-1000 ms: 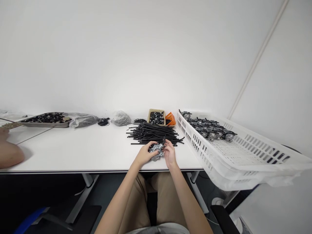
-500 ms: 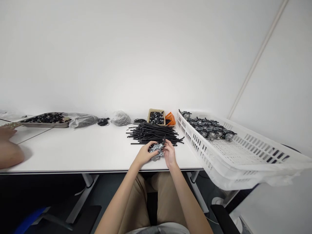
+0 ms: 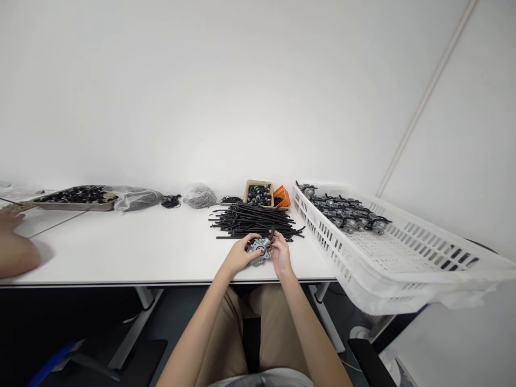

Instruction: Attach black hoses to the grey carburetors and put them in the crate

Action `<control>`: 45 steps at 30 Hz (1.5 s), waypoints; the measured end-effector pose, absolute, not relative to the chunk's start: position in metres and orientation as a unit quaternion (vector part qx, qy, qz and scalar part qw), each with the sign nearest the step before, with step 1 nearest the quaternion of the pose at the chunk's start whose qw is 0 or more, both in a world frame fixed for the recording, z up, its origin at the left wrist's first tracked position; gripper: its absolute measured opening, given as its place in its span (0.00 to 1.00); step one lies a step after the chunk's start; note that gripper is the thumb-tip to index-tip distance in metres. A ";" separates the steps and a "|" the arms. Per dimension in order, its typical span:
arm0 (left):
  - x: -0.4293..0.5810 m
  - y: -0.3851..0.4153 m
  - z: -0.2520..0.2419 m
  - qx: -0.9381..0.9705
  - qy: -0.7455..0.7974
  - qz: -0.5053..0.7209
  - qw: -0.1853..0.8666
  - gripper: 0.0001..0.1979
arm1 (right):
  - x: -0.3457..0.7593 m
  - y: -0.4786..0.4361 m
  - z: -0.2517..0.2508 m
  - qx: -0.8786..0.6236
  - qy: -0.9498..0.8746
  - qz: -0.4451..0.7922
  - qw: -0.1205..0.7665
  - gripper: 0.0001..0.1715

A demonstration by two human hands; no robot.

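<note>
A small grey metal part [image 3: 258, 248] with a short black tube on it sits between both my hands near the front edge of the white table [image 3: 133, 252]. My left hand [image 3: 239, 256] grips its left side with curled fingers. My right hand [image 3: 280, 253] pinches its right side, fingers closed by the tube. A pile of black tubes [image 3: 255, 221] lies just behind my hands.
A white slatted crate [image 3: 395, 258] with several grey assembled parts [image 3: 346, 214] stands at the right. A tan box [image 3: 258, 193], an orange bin [image 3: 282, 196], plastic bags [image 3: 199, 195] and a metal tray [image 3: 76, 198] line the back. Another person's arm [image 3: 15, 250] rests at the far left.
My hands and the grey part have hardly shifted. The other person's hand at the far left has moved slightly.
</note>
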State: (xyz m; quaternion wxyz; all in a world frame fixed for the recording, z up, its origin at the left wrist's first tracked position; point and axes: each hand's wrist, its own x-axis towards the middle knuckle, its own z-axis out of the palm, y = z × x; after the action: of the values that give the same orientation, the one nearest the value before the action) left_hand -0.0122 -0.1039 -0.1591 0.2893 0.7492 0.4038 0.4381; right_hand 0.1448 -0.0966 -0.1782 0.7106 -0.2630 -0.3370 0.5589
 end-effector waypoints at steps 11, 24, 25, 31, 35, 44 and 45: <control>-0.012 -0.103 -0.159 0.746 0.413 0.439 0.283 0.21 | 0.144 -0.096 -0.177 -0.266 -0.342 0.553 0.712 0.23; -0.013 -0.106 -0.156 0.751 0.367 0.456 0.307 0.21 | 0.144 -0.098 -0.178 -0.267 -0.369 0.562 0.691 0.25; -0.013 -0.106 -0.156 0.751 0.369 0.455 0.306 0.20 | 0.144 -0.098 -0.177 -0.268 -0.369 0.560 0.692 0.25; -0.013 -0.106 -0.157 0.752 0.383 0.450 0.294 0.20 | 0.142 -0.100 -0.177 -0.272 -0.374 0.544 0.701 0.29; -0.013 -0.104 -0.159 0.747 0.402 0.447 0.284 0.20 | 0.140 -0.098 -0.179 -0.283 -0.375 0.523 0.711 0.35; -0.013 -0.106 -0.157 0.750 0.388 0.450 0.291 0.20 | 0.142 -0.103 -0.174 -0.268 -0.382 0.544 0.697 0.34; -0.013 -0.106 -0.157 0.750 0.380 0.453 0.296 0.20 | 0.142 -0.103 -0.174 -0.264 -0.385 0.549 0.693 0.35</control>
State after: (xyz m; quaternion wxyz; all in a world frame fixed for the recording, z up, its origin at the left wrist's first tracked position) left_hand -0.0128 -0.1059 -0.1568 0.2958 0.7503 0.3803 0.4528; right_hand 0.1422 -0.1033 -0.1742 0.6933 -0.2638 -0.3854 0.5488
